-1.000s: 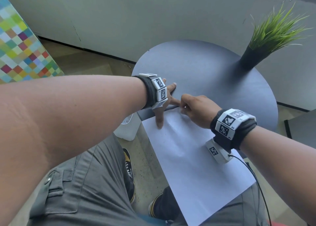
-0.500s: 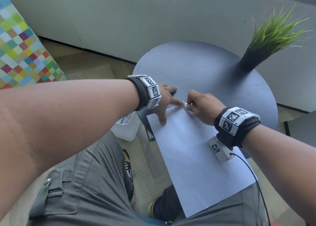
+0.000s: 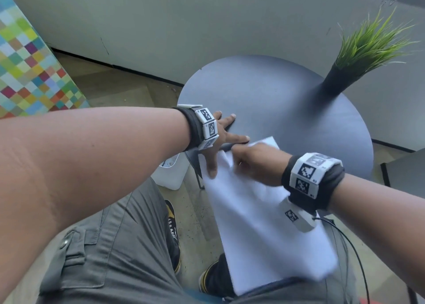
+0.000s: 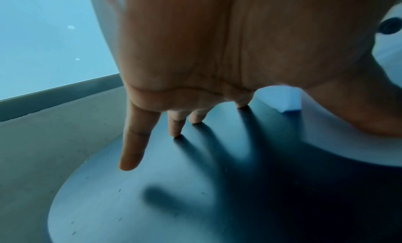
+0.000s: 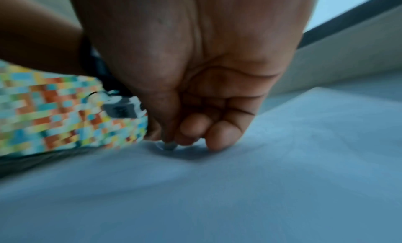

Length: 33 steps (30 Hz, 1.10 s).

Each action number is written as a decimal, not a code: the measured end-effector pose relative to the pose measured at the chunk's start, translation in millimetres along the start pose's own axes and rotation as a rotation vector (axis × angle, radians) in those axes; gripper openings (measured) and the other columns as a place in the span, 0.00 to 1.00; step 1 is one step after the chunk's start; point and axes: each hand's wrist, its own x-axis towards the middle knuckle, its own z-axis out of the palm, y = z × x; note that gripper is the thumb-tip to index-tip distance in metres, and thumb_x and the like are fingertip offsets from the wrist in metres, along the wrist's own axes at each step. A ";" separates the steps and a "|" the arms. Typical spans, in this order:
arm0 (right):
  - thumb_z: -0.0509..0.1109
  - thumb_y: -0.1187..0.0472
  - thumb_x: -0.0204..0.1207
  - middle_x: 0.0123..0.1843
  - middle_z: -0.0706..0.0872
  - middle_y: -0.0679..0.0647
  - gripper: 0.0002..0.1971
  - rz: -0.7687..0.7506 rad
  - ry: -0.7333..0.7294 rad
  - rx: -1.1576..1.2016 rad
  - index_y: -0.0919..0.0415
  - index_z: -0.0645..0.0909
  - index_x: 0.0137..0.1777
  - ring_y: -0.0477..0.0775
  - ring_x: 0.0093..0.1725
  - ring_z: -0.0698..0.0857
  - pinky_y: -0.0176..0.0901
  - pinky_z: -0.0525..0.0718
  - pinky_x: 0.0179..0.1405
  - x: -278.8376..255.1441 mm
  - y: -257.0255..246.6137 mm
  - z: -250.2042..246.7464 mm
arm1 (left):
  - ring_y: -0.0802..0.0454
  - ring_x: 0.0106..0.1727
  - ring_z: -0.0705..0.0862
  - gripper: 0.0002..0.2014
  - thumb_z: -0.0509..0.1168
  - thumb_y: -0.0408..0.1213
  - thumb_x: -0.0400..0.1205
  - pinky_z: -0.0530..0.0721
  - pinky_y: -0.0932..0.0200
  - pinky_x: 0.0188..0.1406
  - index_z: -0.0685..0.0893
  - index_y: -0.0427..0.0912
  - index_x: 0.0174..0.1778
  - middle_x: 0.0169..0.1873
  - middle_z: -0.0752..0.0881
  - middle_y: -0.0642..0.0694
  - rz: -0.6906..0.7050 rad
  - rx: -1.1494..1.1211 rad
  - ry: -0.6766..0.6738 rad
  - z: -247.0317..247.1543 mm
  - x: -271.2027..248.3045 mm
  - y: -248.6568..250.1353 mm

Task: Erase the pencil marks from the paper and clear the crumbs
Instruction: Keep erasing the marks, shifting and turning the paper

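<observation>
A white sheet of paper lies on the round dark table and hangs over its near edge onto my lap. My left hand is spread flat, thumb pressing the sheet's left edge, fingers on the bare table. My right hand is curled on the far left part of the paper, blurred by motion. Its thumb and fingers pinch a small pale eraser against the sheet. No pencil marks or crumbs can be made out. The far corner of the paper shows beyond my left palm.
A grass plant in a dark pot stands at the table's far right. A white bin sits on the floor under the table's left edge. A chequered colourful panel leans at left, and dark furniture is at right.
My right hand has slid back from the sheet's far edge toward me with the eraser, uncovering the far corner. My left hand stays spread in place.
</observation>
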 end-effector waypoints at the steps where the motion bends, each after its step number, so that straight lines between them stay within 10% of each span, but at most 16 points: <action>1: 0.65 0.58 0.78 0.39 0.81 0.55 0.03 -0.052 -0.067 -0.011 0.55 0.75 0.48 0.60 0.39 0.77 0.51 0.80 0.40 -3.7 -7.1 3.3 | 0.31 0.84 0.44 0.67 0.74 0.77 0.48 0.60 0.19 0.71 0.32 0.82 0.74 0.84 0.31 0.44 -0.002 0.012 -0.009 0.0 0.5 0.6; 14: 0.64 0.46 0.79 0.48 0.83 0.56 0.10 0.361 0.218 0.141 0.52 0.73 0.50 0.61 0.47 0.80 0.50 0.81 0.45 21.4 43.2 -13.1 | 0.36 0.84 0.54 0.50 0.76 0.58 0.70 0.63 0.45 0.78 0.52 0.68 0.83 0.85 0.42 0.39 0.032 -0.117 0.107 -2.2 1.8 -5.9; 26: 0.65 0.51 0.80 0.39 0.80 0.47 0.07 0.075 0.088 0.065 0.52 0.74 0.47 0.57 0.43 0.80 0.45 0.76 0.41 11.6 9.9 -1.2 | 0.36 0.85 0.40 0.60 0.73 0.74 0.58 0.64 0.29 0.74 0.46 0.71 0.82 0.85 0.38 0.43 -0.009 -0.163 0.108 17.8 -5.4 1.3; 33: 0.61 0.54 0.81 0.44 0.84 0.58 0.06 0.225 0.203 0.049 0.57 0.74 0.49 0.64 0.45 0.82 0.52 0.82 0.47 18.5 11.8 -5.8 | 0.34 0.85 0.41 0.63 0.71 0.77 0.57 0.64 0.26 0.72 0.40 0.71 0.82 0.85 0.37 0.43 -0.027 -0.128 0.101 20.0 -2.6 1.6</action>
